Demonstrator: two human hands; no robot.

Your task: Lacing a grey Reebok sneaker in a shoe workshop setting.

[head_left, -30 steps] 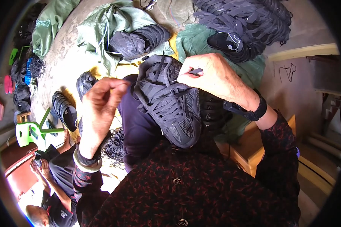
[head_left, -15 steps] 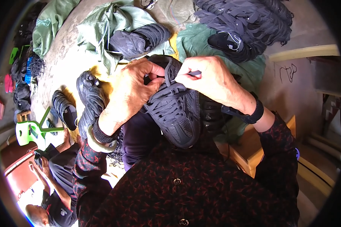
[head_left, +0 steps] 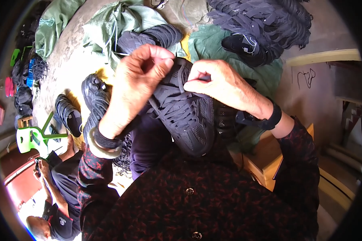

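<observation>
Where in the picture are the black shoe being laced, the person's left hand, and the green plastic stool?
black shoe (head_left: 191, 126): head view, on its mesh toe area.
left hand (head_left: 134, 82): head view, on the back of the hand.
green plastic stool (head_left: 30, 138): head view, on its seat, at the left edge.

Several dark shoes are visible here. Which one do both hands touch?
The dark shoe resting on the person's lap. The left hand and the right hand pinch its laces, while the other shoes lie untouched on the ground.
</observation>
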